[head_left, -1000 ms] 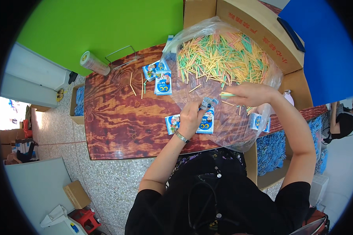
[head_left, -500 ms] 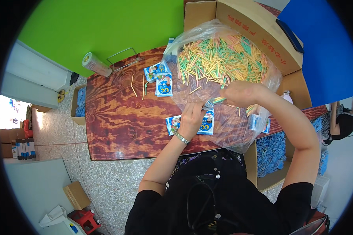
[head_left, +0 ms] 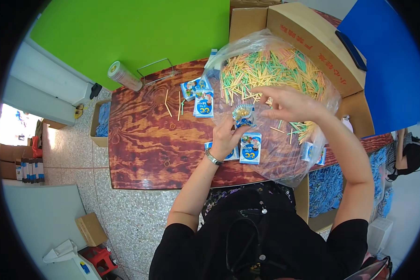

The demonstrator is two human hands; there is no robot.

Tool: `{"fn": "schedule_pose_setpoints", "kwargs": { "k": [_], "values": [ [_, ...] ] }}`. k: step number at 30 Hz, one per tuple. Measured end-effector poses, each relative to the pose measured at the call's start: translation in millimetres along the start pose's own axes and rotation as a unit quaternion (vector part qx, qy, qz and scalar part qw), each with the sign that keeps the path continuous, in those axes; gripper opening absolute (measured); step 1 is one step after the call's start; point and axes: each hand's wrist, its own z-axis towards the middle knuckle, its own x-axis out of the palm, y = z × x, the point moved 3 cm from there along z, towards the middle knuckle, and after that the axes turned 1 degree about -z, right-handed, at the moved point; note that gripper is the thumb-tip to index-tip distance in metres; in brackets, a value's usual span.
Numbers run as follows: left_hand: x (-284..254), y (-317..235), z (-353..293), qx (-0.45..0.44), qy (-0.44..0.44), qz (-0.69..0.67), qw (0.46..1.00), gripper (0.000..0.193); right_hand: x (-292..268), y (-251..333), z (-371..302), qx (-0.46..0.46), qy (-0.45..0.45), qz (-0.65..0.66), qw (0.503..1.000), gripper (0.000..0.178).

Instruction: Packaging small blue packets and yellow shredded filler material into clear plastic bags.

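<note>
The tabletop (head_left: 140,151), apparently wood, is showing a smooth, glossy, varnished-looking finish and is catching soft reflections. A clear plastic liner (head_left: 238,45) is shining thinly along its wrinkles, while the brown cardboard box (head_left: 322,53) is looking matt and dry. The printed packets (head_left: 250,150) are gleaming like slick plastic film. The wristband (head_left: 214,158) is glinting as polished metal, and the wire stand (head_left: 155,62) is looking metallic too. The black cloth top (head_left: 284,242) is appearing dull. The pastel sticks (head_left: 261,70) are looking smooth.
</note>
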Motion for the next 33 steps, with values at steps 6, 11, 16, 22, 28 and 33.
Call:
{"fn": "schedule_pose_setpoints", "kwargs": {
  "k": [6,11,16,22,28,33],
  "values": [
    [-10,23,3,-0.042,0.012,-0.111,0.993,0.036,53,-18,19,-0.082,-0.169,0.139,0.972,0.015],
    [-42,83,-3,-0.165,0.015,-0.014,0.986,0.012,92,-29,34,-0.055,-0.223,0.112,0.967,0.019],
    [-78,127,16,-0.193,-0.023,0.075,0.978,0.029,142,-80,15,0.015,-0.057,-0.031,0.998,0.033],
    [-85,148,15,-0.169,-0.049,0.210,0.962,0.026,168,-78,12,0.120,0.074,-0.004,0.990,0.035],
    [-51,72,8,0.044,-0.118,0.334,0.934,0.026,186,-94,0,-0.001,-0.094,-0.138,0.986,0.020],
    [6,17,-25,-0.028,0.058,0.138,0.988,0.038,159,-69,-22,-0.038,-0.189,-0.175,0.966,0.018]
  ]
}}
